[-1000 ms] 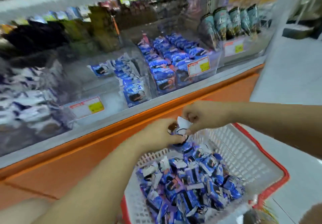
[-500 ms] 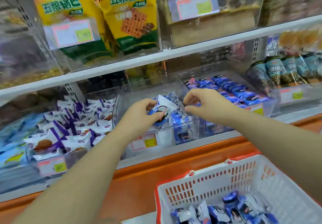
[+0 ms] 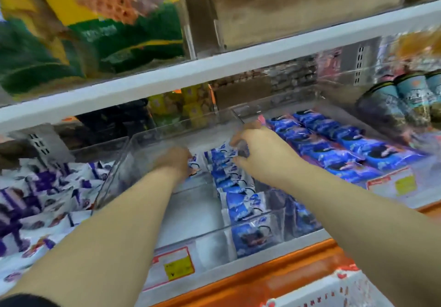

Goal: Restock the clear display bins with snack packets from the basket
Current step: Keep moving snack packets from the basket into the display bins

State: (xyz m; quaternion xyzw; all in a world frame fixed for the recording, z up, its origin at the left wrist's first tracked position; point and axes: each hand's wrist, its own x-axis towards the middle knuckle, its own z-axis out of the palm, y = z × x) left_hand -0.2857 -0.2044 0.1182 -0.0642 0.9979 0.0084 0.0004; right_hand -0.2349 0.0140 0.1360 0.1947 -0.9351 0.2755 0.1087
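Both my hands reach into the middle clear display bin [image 3: 214, 241]. My left hand [image 3: 175, 163] grips a white-and-blue snack packet [image 3: 195, 169] low over the bin's bare left half. My right hand [image 3: 259, 150] is at the back of the bin. Its fingers and thumb pinch the rear packet [image 3: 230, 152] of a row of blue snack packets [image 3: 235, 201] standing along the bin's right side. Motion blur hides the fingertips. Only a corner of the white basket with the red rim [image 3: 334, 290] shows at the bottom right.
A bin of flat blue packets [image 3: 338, 149] sits to the right, and a bin of purple-and-white packets [image 3: 40, 199] to the left. A white shelf board [image 3: 214, 68] runs close above the bins. Round tubs [image 3: 391, 101] stand at the far right. An orange ledge [image 3: 274, 275] fronts the shelf.
The view has risen from the basket to the shelf and closed in. Both hands moved up from the basket and deeper into the middle bin, the left one carrying a packet.
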